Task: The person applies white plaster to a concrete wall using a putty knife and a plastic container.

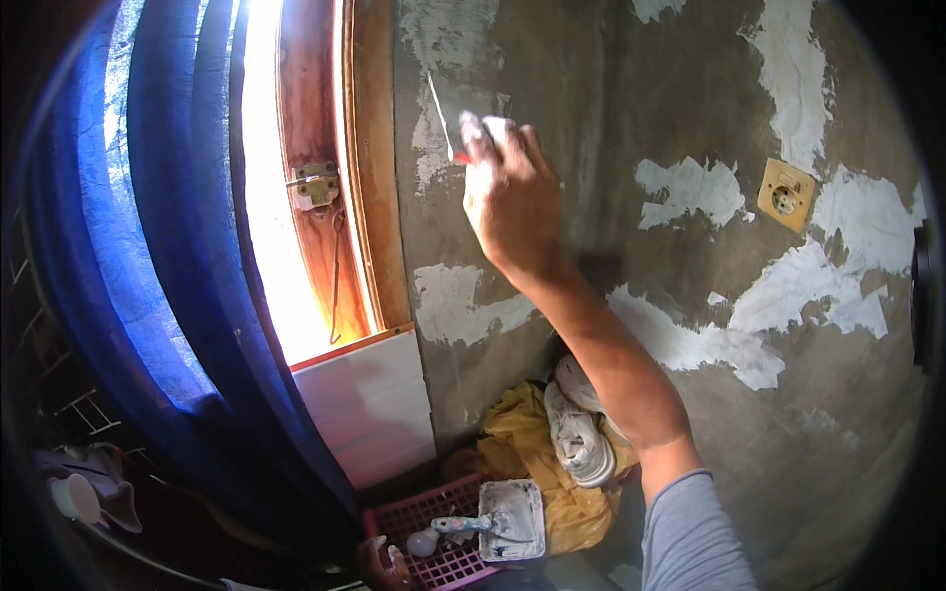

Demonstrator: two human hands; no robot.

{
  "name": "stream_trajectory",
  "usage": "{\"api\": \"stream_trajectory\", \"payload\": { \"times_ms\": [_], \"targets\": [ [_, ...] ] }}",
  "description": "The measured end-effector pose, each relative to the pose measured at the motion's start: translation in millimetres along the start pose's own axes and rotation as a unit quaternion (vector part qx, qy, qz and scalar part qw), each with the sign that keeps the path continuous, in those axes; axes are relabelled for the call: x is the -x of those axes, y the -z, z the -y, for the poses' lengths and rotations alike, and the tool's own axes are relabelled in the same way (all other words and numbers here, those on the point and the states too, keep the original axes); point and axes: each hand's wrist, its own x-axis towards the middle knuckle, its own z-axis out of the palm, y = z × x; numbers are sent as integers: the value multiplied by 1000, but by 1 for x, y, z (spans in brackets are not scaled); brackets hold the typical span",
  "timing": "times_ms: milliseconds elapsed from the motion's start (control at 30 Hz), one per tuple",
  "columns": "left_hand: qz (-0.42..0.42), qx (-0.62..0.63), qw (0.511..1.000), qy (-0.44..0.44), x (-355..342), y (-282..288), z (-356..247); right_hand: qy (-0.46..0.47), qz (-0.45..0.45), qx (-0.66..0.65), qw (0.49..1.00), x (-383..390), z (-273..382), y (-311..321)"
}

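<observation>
My right hand [512,187] is raised to the grey wall left of centre, its fingers closed around a putty knife [459,155] with a red handle end. The thin blade, seen nearly edge-on, slants up to the left over a white putty patch [443,123]. White smears cover the fingers. Low in the view, at the left edge of a pink basket [448,492], my left hand [382,563] shows only in part. Its fingers look curled and white-smeared; what they hold, if anything, is hidden. Nearby, a square putty-smeared tray [517,517] with a paint-spotted handle rests over the basket.
Left of the wall stand a bright wooden-framed window [367,148] with a metal latch and a blue curtain [177,197]. A yellowish socket [785,195] sits among putty patches. Below lie a white shoe [579,438], yellow cloth or plastic [522,424] and a bulb [423,542].
</observation>
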Motion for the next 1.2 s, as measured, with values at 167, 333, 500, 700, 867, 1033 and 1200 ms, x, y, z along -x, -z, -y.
{"api": "stream_trajectory", "payload": {
  "times_ms": [167,333,500,700,867,1033,1200],
  "targets": [
    [5,-11,1000,-9,-3,-3,-6,72,38,78,994,11,-2,-37],
    [-13,-16,1000,-9,0,-1,-2,75,90,16,993,36,15,-14],
    [-23,-20,999,-18,0,-2,1,8,65,-13,998,-6,-1,3],
    [-27,-18,999,-34,-1,-3,-1,31,25,-5,999,-41,-19,-7],
    [-32,-29,998,-38,0,-4,6,47,92,-49,993,1,13,5],
    [-34,-34,998,-30,2,-5,7,23,53,-24,998,-22,-12,10],
    [-26,-19,999,-29,1,-5,1,50,17,1,999,-47,-40,1]
  ]
}}
